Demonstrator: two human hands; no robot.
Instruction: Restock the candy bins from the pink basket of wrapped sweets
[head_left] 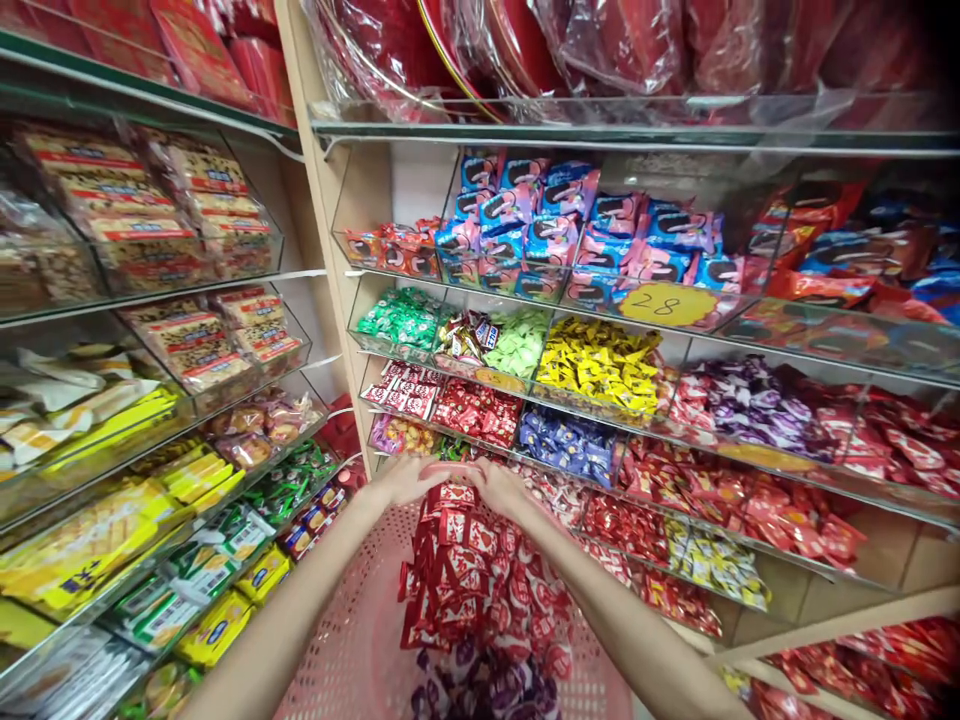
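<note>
"Both hands first: what are they doing?"

"Left hand (pixel 409 480) and right hand (pixel 499 488) sit close together, fingers curled over a pinkish-red edge that looks like the far rim of the pink basket (pixel 360 610)."

"Where's the basket, then?"

"Its perforated bowl opens at six o'clock from them, between the forearms. Red-wrapped sweets (pixel 457 560) are heaped just below the fingers, with purple-wrapped sweets (pixel 487 685) further down at six."

"Can you read anything?"

"One number, 28, handwritten on a yellow tag (pixel 660 303) at two o'clock. It's on the front of a clear bin, near blue and pink packets (pixel 517 225) that run from twelve toward two. The red wrappers in the basket have pale printing, too small for me to make out."

"And the other labels?"

"Dark characters mark the yellow packs (pixel 90 545) at nine o'clock, but I can't name them. Green and white packs (pixel 217 550), between eight and nine, show barcodes. Green-wrapped sweets (pixel 397 315) lie at eleven, yellow-wrapped sweets (pixel 604 370) at two; I can't read a brand on either."
</note>
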